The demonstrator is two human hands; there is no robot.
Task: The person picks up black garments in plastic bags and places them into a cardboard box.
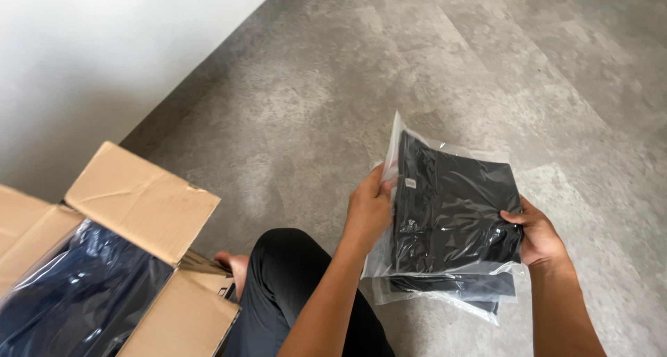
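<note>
A folded black garment in a clear plastic bag (451, 211) is held up in front of me, above the grey floor. My left hand (369, 208) grips the bag's left edge, thumb on top. My right hand (536, 235) holds its right edge. Under it, a second bagged dark garment (458, 291) shows along the lower edge, held in the same stack.
An open cardboard box (142, 201) stands at the lower left, its flaps up, filled with dark garments in plastic (76, 294). My knee in black trousers (285, 274) and a bare foot (233, 263) lie beside it. A white wall (104, 51) runs along the left.
</note>
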